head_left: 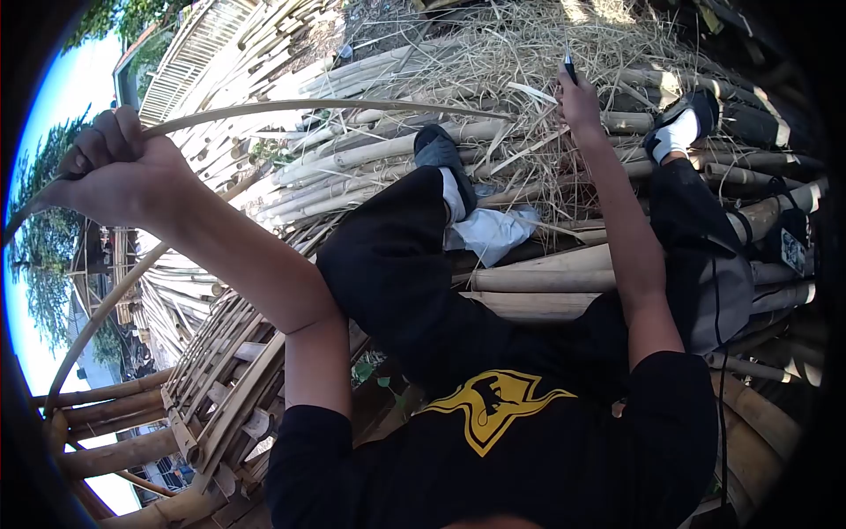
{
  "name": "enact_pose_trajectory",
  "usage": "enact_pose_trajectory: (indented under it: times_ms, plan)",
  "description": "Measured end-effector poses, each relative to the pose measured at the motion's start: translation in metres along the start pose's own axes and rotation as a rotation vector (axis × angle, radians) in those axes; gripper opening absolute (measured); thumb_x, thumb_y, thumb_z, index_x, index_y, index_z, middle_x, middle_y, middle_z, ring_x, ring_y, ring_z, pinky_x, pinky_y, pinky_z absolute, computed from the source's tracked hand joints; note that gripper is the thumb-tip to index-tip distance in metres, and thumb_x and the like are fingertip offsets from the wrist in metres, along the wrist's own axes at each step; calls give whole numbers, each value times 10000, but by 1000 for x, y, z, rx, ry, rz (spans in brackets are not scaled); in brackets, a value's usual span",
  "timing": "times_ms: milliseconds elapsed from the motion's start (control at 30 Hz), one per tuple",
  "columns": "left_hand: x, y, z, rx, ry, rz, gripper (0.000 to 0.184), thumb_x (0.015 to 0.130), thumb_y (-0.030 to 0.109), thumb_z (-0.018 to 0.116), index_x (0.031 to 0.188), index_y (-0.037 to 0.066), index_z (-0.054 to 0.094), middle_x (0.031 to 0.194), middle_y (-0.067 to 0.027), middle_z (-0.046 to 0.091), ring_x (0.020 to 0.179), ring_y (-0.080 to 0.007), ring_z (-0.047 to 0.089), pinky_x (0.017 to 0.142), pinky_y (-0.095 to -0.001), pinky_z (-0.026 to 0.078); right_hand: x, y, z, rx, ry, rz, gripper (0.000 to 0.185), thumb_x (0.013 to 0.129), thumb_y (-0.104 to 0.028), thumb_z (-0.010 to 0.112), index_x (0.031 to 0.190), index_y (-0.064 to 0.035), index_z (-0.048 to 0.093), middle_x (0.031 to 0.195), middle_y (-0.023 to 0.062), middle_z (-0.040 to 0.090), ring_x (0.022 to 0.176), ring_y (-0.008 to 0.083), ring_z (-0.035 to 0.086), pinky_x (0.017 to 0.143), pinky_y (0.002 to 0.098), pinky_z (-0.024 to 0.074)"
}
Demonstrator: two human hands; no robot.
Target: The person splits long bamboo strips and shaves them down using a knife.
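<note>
My left hand (pixel 123 167) is raised at the far left, its fingers closed around a long, thin bamboo strip (pixel 335 104). The strip arches rightward from my fist, and its thin end hangs over the shavings, apart from my right hand. Well out in front, my right hand (pixel 580 101) grips a knife (pixel 569 69) by its dark handle. The narrow, bright blade points away from me. Pale bamboo shavings (pixel 493 62) are heaped around and beyond the knife.
Bamboo poles (pixel 546 280) lie under and between my legs, with more stacked at the upper left. A white plastic bag (pixel 498 231) lies beside my left shoe (pixel 438 150). My right shoe (pixel 687 119) rests on poles. A bamboo frame (pixel 115 458) stands at the lower left.
</note>
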State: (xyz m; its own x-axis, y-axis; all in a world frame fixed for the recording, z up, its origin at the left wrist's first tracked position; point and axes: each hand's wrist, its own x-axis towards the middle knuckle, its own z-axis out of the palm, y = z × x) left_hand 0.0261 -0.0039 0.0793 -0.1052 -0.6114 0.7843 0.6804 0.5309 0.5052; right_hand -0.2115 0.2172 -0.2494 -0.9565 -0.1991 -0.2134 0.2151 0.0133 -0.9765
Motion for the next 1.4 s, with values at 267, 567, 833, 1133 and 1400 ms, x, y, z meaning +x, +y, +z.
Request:
enact_pose_trajectory:
  times_ms: [267, 567, 833, 1133, 1400]
  plan:
    - [-3, 7, 16, -330, -196, -208, 599, 905, 601, 260, 605, 93, 364, 561, -5, 302, 518, -137, 282, 526, -300, 260, -60, -92, -13, 1, -192, -283, 296, 883, -313, 565, 693, -108, 467, 520, -71, 364, 410, 26, 313, 386, 230, 243]
    - [-14, -47, 13, -779, -499, -378, 626, 828, 666, 322, 790, 58, 466, 648, -44, 430, 564, -189, 391, 680, -360, 369, -103, -135, -57, -486, -161, -565, 332, 861, -362, 597, 711, -69, 555, 519, -72, 392, 423, 21, 340, 412, 236, 251]
    - [-73, -3, 79, -430, -71, -289, 484, 899, 515, 427, 656, 98, 386, 542, 52, 211, 429, -63, 204, 384, -205, 204, -131, -54, -54, -390, -277, -678, 301, 857, -311, 594, 930, -19, 617, 718, 84, 566, 624, 192, 530, 594, 319, 411]
    - [-91, 34, 111, -458, -103, -284, 473, 925, 489, 388, 658, 99, 383, 547, 54, 224, 440, -61, 202, 390, -203, 202, -137, -50, -34, -398, -390, -616, 322, 851, -264, 615, 1025, 2, 568, 686, 120, 539, 616, 237, 524, 588, 360, 406]
    - [-102, 60, 129, -438, -259, -108, 430, 942, 439, 381, 673, 106, 409, 563, 53, 244, 441, -50, 213, 396, -182, 233, -122, -40, -36, -364, -384, -767, 288, 835, -261, 641, 933, 2, 575, 576, 121, 513, 476, 209, 466, 488, 341, 376]
